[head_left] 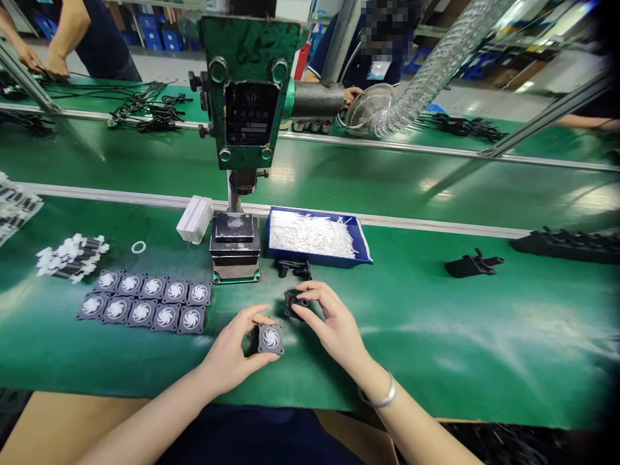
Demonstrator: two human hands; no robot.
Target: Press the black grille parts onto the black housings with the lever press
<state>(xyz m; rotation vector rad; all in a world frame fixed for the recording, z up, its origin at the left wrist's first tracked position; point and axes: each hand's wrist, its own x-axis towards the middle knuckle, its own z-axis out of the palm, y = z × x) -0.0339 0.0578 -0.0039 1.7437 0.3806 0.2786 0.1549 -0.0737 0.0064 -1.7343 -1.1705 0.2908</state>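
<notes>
My left hand (237,352) is closed on a small square black fan (270,338) with a white swirl rotor, held just above the green table (436,336). My right hand (329,320) pinches a black plastic frame part (293,303) just right of the fan. The two hands are close together in front of a small green press machine (247,97), whose grey metal base block (235,248) stands behind them.
Several finished fans (145,300) lie in two rows at the left, with white-tipped black parts (72,257) and a white ring (138,247) behind. A blue tray (361,253) holds white pins. Black parts (473,264) lie at the right. Other people work across the belt.
</notes>
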